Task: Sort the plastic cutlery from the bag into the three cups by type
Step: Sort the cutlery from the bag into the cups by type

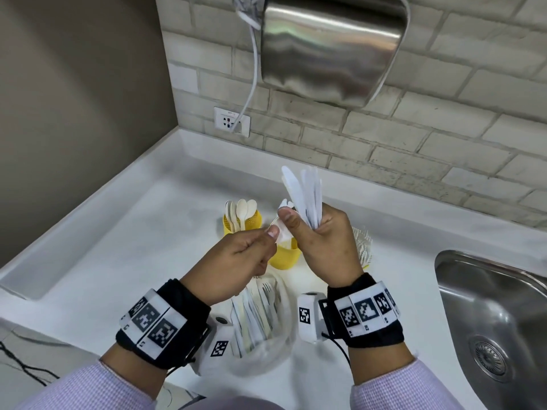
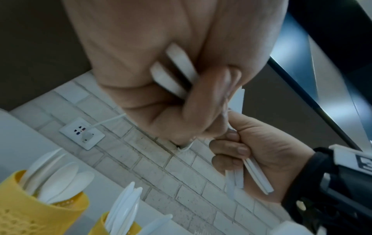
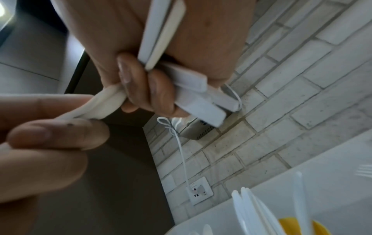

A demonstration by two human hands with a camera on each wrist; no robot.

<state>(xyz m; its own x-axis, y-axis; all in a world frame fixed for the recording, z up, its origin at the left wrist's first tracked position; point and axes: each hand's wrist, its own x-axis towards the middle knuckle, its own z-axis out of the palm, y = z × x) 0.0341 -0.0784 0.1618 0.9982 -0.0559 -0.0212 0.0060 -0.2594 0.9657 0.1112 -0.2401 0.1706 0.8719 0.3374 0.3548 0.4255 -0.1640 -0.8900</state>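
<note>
Your right hand (image 1: 322,235) is clenched round a bundle of white plastic knives (image 1: 305,193), blades pointing up and away from you, handles sticking out below your palm in the right wrist view. Your left hand (image 1: 239,261) sits just to the left of it, fingers curled, thumb and forefinger pinching a white piece of cutlery (image 3: 100,105) that runs across into the right hand's grasp; the motion blur makes it hard to tell whether it is a spoon or something else. The left wrist view shows more white handles (image 2: 177,71) tucked under your left fingers.

Both hands hover above the white counter (image 1: 118,247), over the middle yellow cup (image 1: 284,258), which already holds knives. To its far left stands a second yellow cup (image 1: 228,226) with spoons (image 1: 241,211) upright in it. To the right, mostly hidden behind your right hand, fork tines (image 1: 362,244) show where the third cup stands.

Nearer to you, between your wrists, the clear bag (image 1: 266,344) lies on the counter with white cutlery inside, forks among the pieces.

A steel sink (image 1: 488,315) is set in the counter on the right. On the tiled far wall hangs a steel hand dryer (image 1: 331,48), its white cord (image 1: 251,84) running down to a wall socket (image 1: 232,121)
</note>
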